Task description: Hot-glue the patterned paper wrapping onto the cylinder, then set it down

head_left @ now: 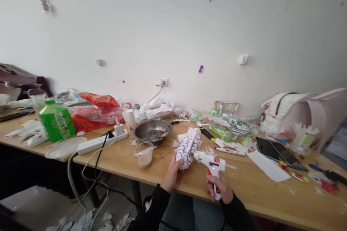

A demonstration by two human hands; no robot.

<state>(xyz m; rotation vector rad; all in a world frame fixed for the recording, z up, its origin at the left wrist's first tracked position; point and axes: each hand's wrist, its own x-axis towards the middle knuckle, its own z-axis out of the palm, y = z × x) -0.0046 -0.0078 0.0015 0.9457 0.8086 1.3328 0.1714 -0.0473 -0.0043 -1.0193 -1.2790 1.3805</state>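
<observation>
My left hand (172, 171) holds the near end of a white, rounded, elongated object with a purple scale-like pattern (189, 146), tilted up off the table; what it is I cannot tell. A pale strip runs along its top. In my right hand (221, 187) is a white hot glue gun (213, 164), its red light lit and a glue stick poking out of the back. The gun's nozzle points left and meets or nearly meets the patterned object's right side. My right fingers wrap round the handle, near the red trigger.
Left of my hands are a metal bowl (143, 131), a plastic cup (144, 155) and a power strip (101, 143) with cables hanging off the edge. A green bottle (56, 121) stands further left. To the right lie a marker (230, 151), white paper (268, 166) and a phone (287, 155).
</observation>
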